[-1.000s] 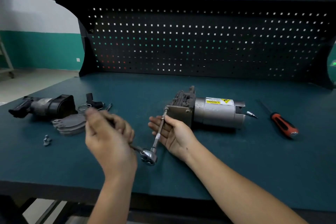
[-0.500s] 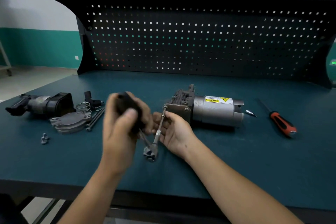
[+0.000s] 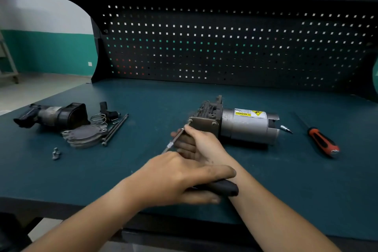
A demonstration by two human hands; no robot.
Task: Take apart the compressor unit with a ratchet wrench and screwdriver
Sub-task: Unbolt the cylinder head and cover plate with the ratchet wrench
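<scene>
1. Teal-topped bench (image 3: pixel 81 174); at centre, compressor unit (image 3: pixel 243 127) on its side, warning label up.
2. Left hand (image 3: pixel 176 178): clamped round black handle of ratchet wrench (image 3: pixel 223 188), crossed over right forearm.
3. Right hand (image 3: pixel 201 145): pinching extension bar (image 3: pixel 173 142), bar tip at corner bolt of end plate.
4. Right of unit: small bit (image 3: pixel 285 128), then screwdriver (image 3: pixel 321 141), flat, untouched.
5. Far left: cover plates (image 3: pixel 86 135), long bolts (image 3: pixel 115 129), spring (image 3: pixel 98 118).

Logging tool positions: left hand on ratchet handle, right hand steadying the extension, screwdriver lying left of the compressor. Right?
No: head view shows the screwdriver lying right of the compressor. Left hand on ratchet handle, right hand steadying the extension: both correct.
</scene>
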